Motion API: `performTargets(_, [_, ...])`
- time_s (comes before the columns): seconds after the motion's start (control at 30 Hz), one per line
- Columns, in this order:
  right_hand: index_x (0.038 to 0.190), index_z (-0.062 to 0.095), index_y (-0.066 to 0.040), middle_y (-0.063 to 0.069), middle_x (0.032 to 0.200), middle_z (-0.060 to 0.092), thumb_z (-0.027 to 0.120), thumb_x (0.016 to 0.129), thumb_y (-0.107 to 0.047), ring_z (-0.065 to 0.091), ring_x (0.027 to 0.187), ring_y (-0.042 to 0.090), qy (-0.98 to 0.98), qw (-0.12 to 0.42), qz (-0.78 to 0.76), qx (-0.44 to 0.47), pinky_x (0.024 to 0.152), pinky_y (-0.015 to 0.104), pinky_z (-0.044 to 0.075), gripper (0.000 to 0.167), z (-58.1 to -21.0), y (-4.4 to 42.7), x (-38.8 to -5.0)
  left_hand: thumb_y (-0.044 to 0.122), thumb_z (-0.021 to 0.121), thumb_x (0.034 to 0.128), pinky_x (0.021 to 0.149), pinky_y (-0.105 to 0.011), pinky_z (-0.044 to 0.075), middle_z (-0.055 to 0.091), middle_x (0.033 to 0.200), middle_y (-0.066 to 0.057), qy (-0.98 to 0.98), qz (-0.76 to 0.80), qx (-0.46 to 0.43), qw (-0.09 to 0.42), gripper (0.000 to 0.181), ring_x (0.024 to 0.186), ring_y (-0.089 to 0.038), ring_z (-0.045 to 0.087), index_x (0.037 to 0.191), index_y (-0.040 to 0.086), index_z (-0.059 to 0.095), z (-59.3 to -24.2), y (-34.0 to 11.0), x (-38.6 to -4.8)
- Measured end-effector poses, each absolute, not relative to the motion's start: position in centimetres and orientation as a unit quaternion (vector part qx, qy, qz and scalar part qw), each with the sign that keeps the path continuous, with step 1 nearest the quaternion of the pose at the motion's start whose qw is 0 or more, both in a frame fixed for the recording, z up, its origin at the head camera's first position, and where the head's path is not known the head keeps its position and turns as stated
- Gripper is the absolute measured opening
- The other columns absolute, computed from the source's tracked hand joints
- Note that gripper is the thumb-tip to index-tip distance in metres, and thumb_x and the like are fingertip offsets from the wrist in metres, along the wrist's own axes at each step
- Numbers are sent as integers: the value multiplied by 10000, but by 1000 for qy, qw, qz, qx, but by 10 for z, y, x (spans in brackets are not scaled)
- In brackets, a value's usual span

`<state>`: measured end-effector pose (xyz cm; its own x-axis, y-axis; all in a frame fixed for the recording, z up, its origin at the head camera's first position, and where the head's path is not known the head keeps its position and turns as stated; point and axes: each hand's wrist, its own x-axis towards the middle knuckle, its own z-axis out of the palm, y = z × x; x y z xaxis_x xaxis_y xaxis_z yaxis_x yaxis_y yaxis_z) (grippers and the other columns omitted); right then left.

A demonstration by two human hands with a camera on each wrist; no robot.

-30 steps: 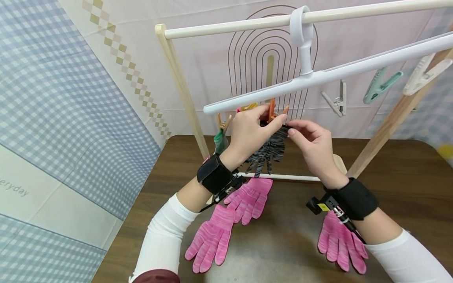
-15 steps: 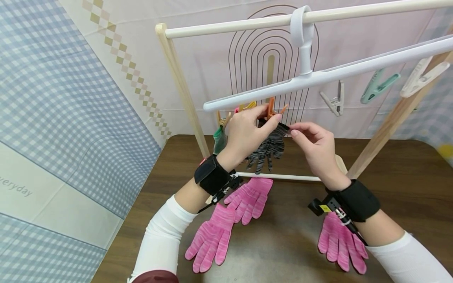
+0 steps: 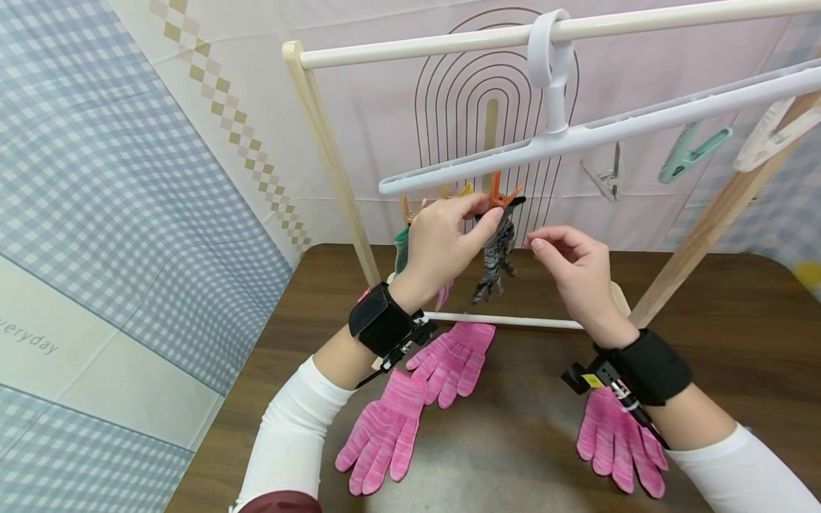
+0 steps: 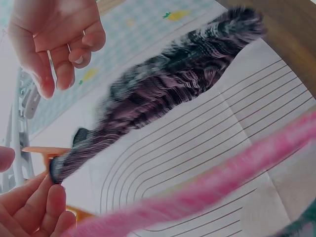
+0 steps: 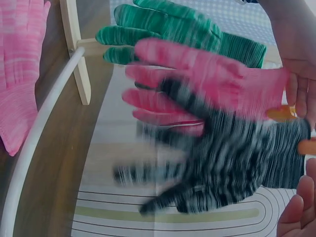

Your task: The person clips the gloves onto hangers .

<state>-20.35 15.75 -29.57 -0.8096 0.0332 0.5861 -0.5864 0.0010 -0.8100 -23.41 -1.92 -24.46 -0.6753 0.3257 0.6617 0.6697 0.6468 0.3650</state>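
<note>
A black-and-grey striped knit glove [image 3: 497,253] hangs by its cuff from an orange clothespin [image 3: 500,196] under the white hanger [image 3: 468,169]. My left hand [image 3: 442,239] is at the clothespin and cuff, thumb apart from the fingers. In the left wrist view its fingertips lie close against the cuff of the blurred glove [image 4: 168,81]. My right hand [image 3: 574,267] is just right of the glove, fingers loosely bent and holding nothing. Beyond the striped glove, a pink glove [image 5: 197,71] and a green glove [image 5: 168,32] hang in the right wrist view.
The hanger hooks over the white rail [image 3: 417,50] of a wooden stand. To the right hang a grey clothespin [image 3: 606,174], a teal clothespin [image 3: 689,157] and a white clothespin [image 3: 770,139]. Several pink gloves [image 3: 385,431] lie on the brown table [image 3: 256,434].
My right hand has let go of the cuff and drawn slightly right. The striped glove has turned edge-on and swings. My left thumb has shifted slightly left; the hanger moved a little.
</note>
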Motion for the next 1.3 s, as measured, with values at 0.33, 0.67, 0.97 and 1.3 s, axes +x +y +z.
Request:
performTargets(0.33, [884, 638, -4, -70, 802, 655, 559, 841, -43, 584, 768, 30, -671, 221, 679, 201, 702, 134, 448, 98, -300, 160, -204, 340, 495, 873, 593, -196, 368, 664, 861, 76, -867, -292, -282, 288, 300, 637, -50, 490, 1040, 147, 651, -249, -22, -234])
performTargets(0.67, [882, 634, -1, -56, 800, 654, 557, 843, -44, 592, 769, 48, -674, 216, 679, 195, 700, 131, 454, 97, -305, 162, -203, 287, 509, 874, 674, -208, 417, 674, 887, 26, -851, -290, -303, 317, 271, 763, -94, 562, 1021, 114, 657, -252, -26, -232])
performTargets(0.97, [882, 635, -29, -58, 797, 645, 559, 846, -69, 588, 763, 28, -697, 217, 660, 175, 695, 128, 456, 93, -310, 164, -203, 240, 523, 858, 665, -214, 445, 689, 868, 19, -823, -267, -332, 376, 236, 793, -100, 592, 983, 107, 672, -259, -27, -229])
performTargets(1.3, [888, 628, 2, -100, 781, 642, 560, 847, -73, 592, 757, 31, -710, 218, 649, 165, 691, 124, 459, 109, -313, 165, -202, 206, 516, 857, 710, -212, 445, 694, 864, 8, -807, -273, -347, 391, 223, 781, -101, 598, 962, 95, 678, -265, -30, -228])
